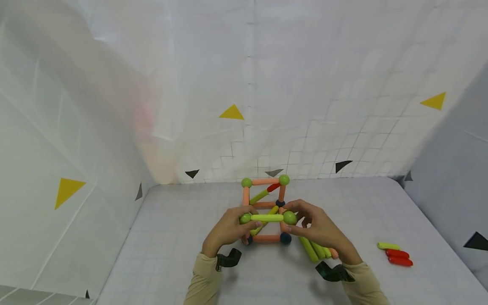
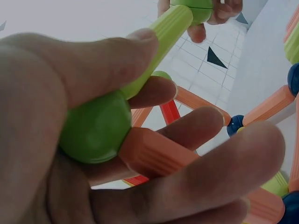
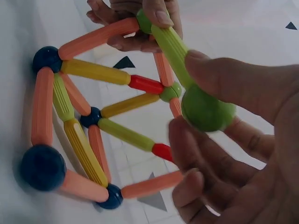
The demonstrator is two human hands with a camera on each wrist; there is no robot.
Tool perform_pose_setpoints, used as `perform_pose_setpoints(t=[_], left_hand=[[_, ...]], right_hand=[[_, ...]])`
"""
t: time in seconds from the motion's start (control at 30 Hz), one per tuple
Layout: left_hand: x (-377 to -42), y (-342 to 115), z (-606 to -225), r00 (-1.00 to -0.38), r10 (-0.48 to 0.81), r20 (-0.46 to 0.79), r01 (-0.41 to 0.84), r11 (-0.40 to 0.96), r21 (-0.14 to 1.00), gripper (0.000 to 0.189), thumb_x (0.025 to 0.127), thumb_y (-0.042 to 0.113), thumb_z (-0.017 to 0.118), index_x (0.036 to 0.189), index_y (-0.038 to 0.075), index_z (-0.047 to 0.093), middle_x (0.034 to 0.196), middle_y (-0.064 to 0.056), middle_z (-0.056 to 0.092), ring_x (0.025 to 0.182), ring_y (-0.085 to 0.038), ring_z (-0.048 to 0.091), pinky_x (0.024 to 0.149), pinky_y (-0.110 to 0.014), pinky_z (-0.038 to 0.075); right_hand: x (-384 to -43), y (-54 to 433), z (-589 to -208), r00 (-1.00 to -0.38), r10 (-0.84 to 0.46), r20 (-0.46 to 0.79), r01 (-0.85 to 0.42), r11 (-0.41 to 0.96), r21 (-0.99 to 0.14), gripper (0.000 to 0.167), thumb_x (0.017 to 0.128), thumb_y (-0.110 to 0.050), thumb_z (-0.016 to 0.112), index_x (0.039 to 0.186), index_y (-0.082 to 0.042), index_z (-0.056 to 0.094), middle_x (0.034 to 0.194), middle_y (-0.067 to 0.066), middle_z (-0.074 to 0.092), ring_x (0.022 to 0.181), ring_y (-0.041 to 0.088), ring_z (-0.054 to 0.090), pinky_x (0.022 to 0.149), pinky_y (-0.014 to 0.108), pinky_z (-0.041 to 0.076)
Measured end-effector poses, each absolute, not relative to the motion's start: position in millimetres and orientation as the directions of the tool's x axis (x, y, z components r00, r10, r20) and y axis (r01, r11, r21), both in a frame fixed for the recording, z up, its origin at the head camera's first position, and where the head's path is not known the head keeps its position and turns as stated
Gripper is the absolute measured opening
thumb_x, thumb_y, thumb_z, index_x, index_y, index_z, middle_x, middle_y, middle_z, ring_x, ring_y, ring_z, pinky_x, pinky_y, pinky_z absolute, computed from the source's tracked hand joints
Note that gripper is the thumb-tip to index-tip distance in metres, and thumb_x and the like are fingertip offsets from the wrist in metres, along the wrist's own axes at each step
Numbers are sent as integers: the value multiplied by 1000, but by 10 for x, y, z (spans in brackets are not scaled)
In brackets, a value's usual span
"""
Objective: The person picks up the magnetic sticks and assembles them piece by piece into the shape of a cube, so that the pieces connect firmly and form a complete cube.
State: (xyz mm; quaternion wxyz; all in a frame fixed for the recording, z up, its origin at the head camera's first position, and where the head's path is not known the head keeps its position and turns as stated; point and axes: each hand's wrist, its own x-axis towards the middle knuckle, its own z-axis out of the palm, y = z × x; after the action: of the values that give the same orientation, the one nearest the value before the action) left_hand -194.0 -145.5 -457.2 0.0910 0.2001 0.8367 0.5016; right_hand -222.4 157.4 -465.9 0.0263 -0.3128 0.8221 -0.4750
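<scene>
A frame of orange rods (image 1: 266,239) stands on the table, with dark blue balls (image 3: 43,167) at its lower corners and green balls higher up. Yellow, yellow-green and red sticks run diagonally between its sides. Across the near top lies a yellow-green rod (image 1: 267,217) with a green ball at each end. My left hand (image 1: 230,228) pinches this rod beside the left green ball (image 2: 97,127), fingers spread past an orange rod below. At the other end, my right hand (image 1: 318,224) holds the right green ball (image 3: 205,108), its thumb along the rod's end.
Several loose yellow-green rods (image 1: 309,249) lie beside the frame near my right wrist, with an orange piece among them. Farther right are a short yellow-green stick (image 1: 389,245) and two red sticks (image 1: 400,262). White sheeting (image 1: 206,140) rises behind the table.
</scene>
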Motion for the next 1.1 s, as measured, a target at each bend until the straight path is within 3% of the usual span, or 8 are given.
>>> perform_pose_setpoints(t=[0.2, 0.4, 0.57, 0.7, 0.8, 0.87, 1.0, 1.1], left_hand=[[-1930, -1472, -4567, -908, 416, 39, 236, 433, 870, 22, 102, 33, 73, 113, 14, 73, 80, -14, 72, 55, -18, 68, 56, -43, 61], [-1918, -1500, -4553, -913, 408, 26, 222, 443, 869, 18, 103, 29, 72, 112, 15, 72, 85, -23, 73, 56, -21, 69, 59, -50, 62], [-1913, -1493, -4553, -913, 406, 25, 220, 441, 870, 18, 103, 29, 72, 113, 14, 72, 84, -22, 73, 55, -21, 70, 60, -52, 62], [-1909, -1476, -4551, -913, 408, 17, 216, 448, 868, 17, 103, 31, 72, 113, 16, 72, 86, -24, 74, 56, -20, 70, 57, -39, 61], [-1906, -1469, -4554, -913, 408, 9, 211, 451, 867, 13, 103, 30, 71, 112, 21, 72, 87, -25, 75, 56, -19, 70, 56, -34, 60], [-1906, -1468, -4554, -913, 409, 10, 209, 446, 870, 12, 103, 30, 72, 111, 22, 71, 88, -25, 74, 56, -19, 70, 58, -40, 61], [-1909, -1470, -4558, -911, 411, 21, 218, 438, 872, 10, 103, 31, 72, 109, 22, 71, 85, -23, 74, 56, -19, 69, 62, -56, 62], [-1911, -1469, -4567, -909, 415, 31, 229, 437, 870, 13, 103, 32, 72, 108, 21, 70, 83, -19, 74, 55, -19, 69, 62, -57, 61]], right_hand=[[-2220, 1750, -4709, -882, -465, 72, -368, 589, -720, 53, 89, -37, 87, 132, -15, 65, 110, 6, 74, 83, 12, 67, 69, 30, 55], [-2190, 1703, -4805, -938, -289, -194, -173, 871, -459, 51, 81, -42, 92, 113, -7, 72, 89, 2, 72, 74, 16, 61, 63, 35, 51], [-2144, 1517, -4907, -954, -216, -206, -132, 924, -358, 46, 76, -38, 96, 99, -6, 73, 82, 3, 68, 68, 19, 58, 58, 33, 48], [-2114, 1446, -4981, -964, -178, -196, -111, 944, -312, 38, 77, -33, 96, 92, -5, 75, 76, 3, 66, 65, 19, 57, 57, 33, 48], [-2093, 1421, -5007, -966, -181, -183, -120, 945, -303, 31, 80, -31, 93, 87, -7, 76, 73, 1, 65, 63, 19, 58, 56, 34, 48], [-2078, 1412, -5007, -966, -199, -167, -136, 936, -324, 28, 81, -30, 92, 85, -8, 75, 73, 0, 65, 63, 18, 58, 55, 34, 48], [-2060, 1414, -4962, -963, -251, -103, -183, 880, -438, 27, 85, -31, 88, 89, -11, 70, 77, -2, 64, 65, 15, 56, 56, 32, 45], [-2051, 1434, -4899, -950, -310, -32, -243, 802, -546, 27, 90, -32, 85, 94, -13, 66, 82, -2, 65, 64, 12, 54, 56, 30, 44]])
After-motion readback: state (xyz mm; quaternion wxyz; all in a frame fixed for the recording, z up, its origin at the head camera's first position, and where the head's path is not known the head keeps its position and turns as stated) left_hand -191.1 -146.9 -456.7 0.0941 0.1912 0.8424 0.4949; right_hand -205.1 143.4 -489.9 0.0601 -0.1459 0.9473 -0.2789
